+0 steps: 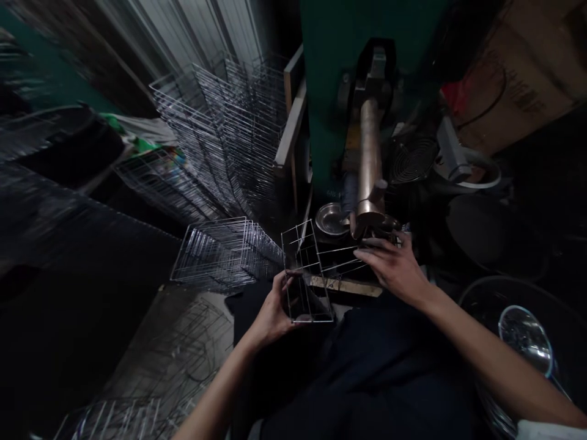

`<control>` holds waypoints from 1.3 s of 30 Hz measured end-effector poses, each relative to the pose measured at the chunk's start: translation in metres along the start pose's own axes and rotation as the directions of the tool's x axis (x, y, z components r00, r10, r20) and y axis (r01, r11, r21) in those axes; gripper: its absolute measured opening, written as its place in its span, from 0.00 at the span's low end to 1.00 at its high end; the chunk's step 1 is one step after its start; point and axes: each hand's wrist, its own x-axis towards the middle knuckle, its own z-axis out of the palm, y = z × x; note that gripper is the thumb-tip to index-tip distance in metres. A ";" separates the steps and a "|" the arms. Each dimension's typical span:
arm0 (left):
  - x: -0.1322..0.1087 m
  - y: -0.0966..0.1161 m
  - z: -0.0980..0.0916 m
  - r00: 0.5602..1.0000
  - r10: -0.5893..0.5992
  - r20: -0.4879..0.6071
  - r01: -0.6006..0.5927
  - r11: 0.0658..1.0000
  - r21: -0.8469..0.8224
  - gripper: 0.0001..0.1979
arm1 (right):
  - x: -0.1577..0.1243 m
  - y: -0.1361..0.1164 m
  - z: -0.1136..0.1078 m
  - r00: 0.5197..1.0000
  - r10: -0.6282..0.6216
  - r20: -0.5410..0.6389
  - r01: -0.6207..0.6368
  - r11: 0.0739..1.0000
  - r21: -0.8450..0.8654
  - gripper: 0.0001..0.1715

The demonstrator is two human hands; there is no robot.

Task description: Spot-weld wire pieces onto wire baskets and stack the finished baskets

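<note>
My left hand (280,307) is closed around the near end of a wire rack (323,287), its thumb and fingers on the thin metal rods. The rack's upright end grid faces me, and its long wires run right to my right hand (389,260). That hand is closed on the rack's other end, right below the tip of a thick copper-coloured cylinder arm (369,165) of a machine. My fingers and the machine tip hide the contact point there. Just left of the tip is a small round metal dish (332,219).
Tall stacks of wire racks (229,128) stand at the left, with a nested row of wire racks (220,253) nearer me. Loose wire pieces (183,342) lie on the floor. At right are a cardboard box (527,79) and a dark tub (486,293) holding a shiny round metal piece (525,339).
</note>
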 end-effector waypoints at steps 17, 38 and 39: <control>0.022 -0.011 -0.012 0.999 0.028 0.022 -0.028 0.999 0.034 0.48 | 0.008 0.002 0.007 0.991 0.061 -0.120 -0.052 0.995 0.081 0.19; 0.049 0.009 -0.032 0.993 0.047 0.106 -0.053 0.997 0.055 0.53 | 0.017 0.023 0.008 0.969 0.147 -0.199 -0.121 0.983 0.137 0.11; 0.054 0.010 -0.035 0.992 0.055 0.109 -0.062 0.996 0.065 0.54 | 0.020 0.025 0.010 0.969 0.144 -0.202 -0.120 0.985 0.127 0.11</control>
